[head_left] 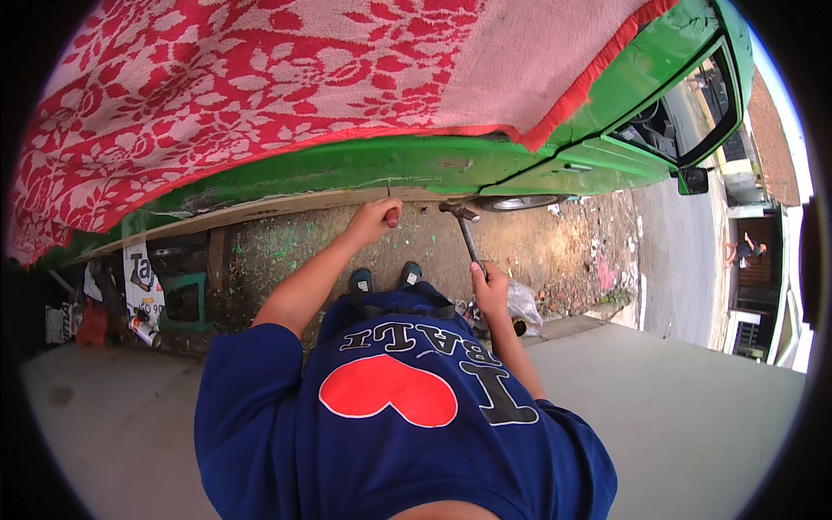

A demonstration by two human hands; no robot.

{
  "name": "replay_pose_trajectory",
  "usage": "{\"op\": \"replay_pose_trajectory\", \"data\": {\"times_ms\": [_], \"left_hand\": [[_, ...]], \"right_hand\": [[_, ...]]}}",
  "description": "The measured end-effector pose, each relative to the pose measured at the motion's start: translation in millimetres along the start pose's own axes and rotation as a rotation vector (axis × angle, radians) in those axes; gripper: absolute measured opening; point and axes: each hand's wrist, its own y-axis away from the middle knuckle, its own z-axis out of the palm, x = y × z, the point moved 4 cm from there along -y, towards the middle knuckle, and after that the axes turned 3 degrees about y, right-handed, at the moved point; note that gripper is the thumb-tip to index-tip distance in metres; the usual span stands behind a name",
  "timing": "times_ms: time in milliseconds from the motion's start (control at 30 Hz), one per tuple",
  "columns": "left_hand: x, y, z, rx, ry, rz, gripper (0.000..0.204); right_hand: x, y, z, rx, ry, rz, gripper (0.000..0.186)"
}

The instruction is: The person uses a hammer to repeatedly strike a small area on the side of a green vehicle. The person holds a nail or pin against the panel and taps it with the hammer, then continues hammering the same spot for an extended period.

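Note:
My right hand (490, 289) grips the handle of a hammer (464, 227), whose metal head is raised close to the lower edge of a green car body (407, 163). My left hand (375, 218) is closed around a small dark tool, possibly a chisel or punch, held up against the bare sill strip (286, 206) under the car. A thin pin or nail sticks up just above that hand. I crouch in a dark blue shirt with a red heart, my shoes on the dirt below the car.
A red and white floral cloth (260, 78) drapes over the car's side. A green stool (184, 299), cans and bags lie at the left under the car. A plastic bag (524, 303) lies by my right hand. Another person (745, 251) crouches across the road at the right.

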Motion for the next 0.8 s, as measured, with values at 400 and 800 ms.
{"op": "replay_pose_trajectory", "data": {"times_ms": [400, 800], "left_hand": [[24, -14, 19, 0.009, -0.088, -0.068, 0.035], [42, -39, 20, -0.064, -0.488, -0.045, 0.036]], "right_hand": [[38, -46, -10, -0.142, -0.168, 0.071, 0.031], [62, -53, -23, -0.184, -0.095, 0.083, 0.031]]}}
